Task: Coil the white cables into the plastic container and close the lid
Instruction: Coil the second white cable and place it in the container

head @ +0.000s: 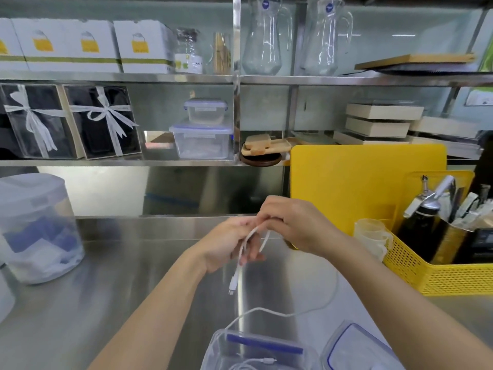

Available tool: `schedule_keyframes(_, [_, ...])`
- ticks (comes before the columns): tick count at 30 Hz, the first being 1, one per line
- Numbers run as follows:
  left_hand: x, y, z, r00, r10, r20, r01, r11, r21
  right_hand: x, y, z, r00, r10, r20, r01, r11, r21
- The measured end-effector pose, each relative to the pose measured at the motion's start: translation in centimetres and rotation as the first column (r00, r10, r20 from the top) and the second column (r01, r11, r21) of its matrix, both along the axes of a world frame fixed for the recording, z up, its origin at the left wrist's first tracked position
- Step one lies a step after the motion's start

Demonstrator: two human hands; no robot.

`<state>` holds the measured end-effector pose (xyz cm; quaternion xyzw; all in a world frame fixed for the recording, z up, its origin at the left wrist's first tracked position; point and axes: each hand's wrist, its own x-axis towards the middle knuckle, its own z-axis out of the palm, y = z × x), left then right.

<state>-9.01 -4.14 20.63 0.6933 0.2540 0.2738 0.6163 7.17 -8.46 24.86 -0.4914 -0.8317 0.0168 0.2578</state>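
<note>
My left hand (225, 243) and my right hand (290, 225) meet above the steel counter, both pinching a white cable (246, 240) bent into a loop between them. Its plug end (232, 284) dangles below my left hand. The rest of the cable trails in an arc to the right and down into the open clear plastic container (213, 353) at the bottom edge. Another white cable lies coiled inside the container. The container's blue-trimmed lid (346, 345) lies beside it on the right.
A yellow mesh basket (437, 279) with bottles and cups stands at the right, with a yellow cutting board (346, 182) behind it. A large lidded clear canister (37, 228) stands at the left. Steel shelves with boxes, containers and glass jugs rise behind the counter.
</note>
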Motion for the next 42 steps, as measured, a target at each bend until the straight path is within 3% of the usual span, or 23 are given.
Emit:
schedule_keyframes(3, [-0.6,0.3,-0.3,0.965,-0.129,0.227,0.183,0.954,-0.237,0.3,0.3,-0.2,0.979,-0.029,-0.202,0.031,1.0,0.003])
schedule_keyframes(5, [-0.8,0.4,-0.3,0.929,-0.164,0.332,0.27,0.913,-0.305,0.6,0.6,-0.3,0.954,-0.066,-0.291,0.063,0.998,-0.02])
schedule_keyframes(9, [-2.1,1.0,-0.1,0.897,-0.023,0.441,0.181,0.931,-0.319,2.3,0.6,-0.2,0.891,-0.112,-0.44,0.025,0.98,-0.199])
schedule_keyframes(12, [-3.0,1.5,0.1,0.919,0.095,0.384,0.027,0.953,-0.302,3.6,0.2,-0.9,0.817,-0.111,-0.566,-0.076,0.952,-0.296])
schedule_keyframes(15, [-2.7,1.2,0.0,0.981,0.095,0.167,-0.06,0.977,-0.204,3.7,0.1,-1.0,0.729,-0.118,-0.674,-0.069,0.967,-0.245])
schedule_keyframes(18, [-2.0,0.5,-0.4,0.998,-0.002,0.056,0.01,0.991,-0.133,3.1,0.5,-0.2,0.824,-0.089,-0.56,0.03,0.993,-0.114])
schedule_keyframes(20, [-1.9,0.3,-0.3,0.994,-0.074,0.084,0.085,0.986,-0.145,2.8,1.0,0.0,0.916,-0.115,-0.385,0.096,0.993,-0.067])
schedule_keyframes(22, [-2.0,0.4,0.1,0.984,-0.096,0.151,0.118,0.983,-0.144,2.9,1.5,-0.3,0.945,-0.167,-0.283,0.163,0.986,-0.039])
schedule_keyframes(27, [-2.7,1.9,2.1,0.955,0.095,0.281,-0.066,0.992,-0.111,2.0,2.4,-0.9,0.944,-0.202,-0.259,0.174,0.976,-0.129])
schedule_keyframes(30, [-3.0,3.0,4.1,0.915,0.137,0.38,-0.101,0.989,-0.112,1.6,3.0,0.5,0.844,-0.192,-0.5,0.147,0.981,-0.128])
schedule_keyframes(33, [-3.2,4.1,7.1,0.866,0.209,0.454,-0.178,0.978,-0.109,1.7,3.1,1.8,0.584,-0.109,-0.805,-0.004,0.99,-0.138])
schedule_keyframes(35, [-3.2,4.6,9.4,0.821,0.271,0.502,-0.267,0.96,-0.082,1.5,3.3,2.5,0.479,-0.072,-0.875,-0.085,0.988,-0.128])
schedule_keyframes(38, [-2.9,4.8,12.6,0.798,0.324,0.508,-0.392,0.92,0.029,0.6,4.0,3.4,0.49,-0.087,-0.868,-0.091,0.984,-0.15])
schedule_keyframes(42, [-1.8,4.1,14.2,0.88,0.314,0.356,-0.419,0.867,0.27,-1.1,4.9,3.6,0.487,-0.093,-0.869,-0.058,0.989,-0.139])
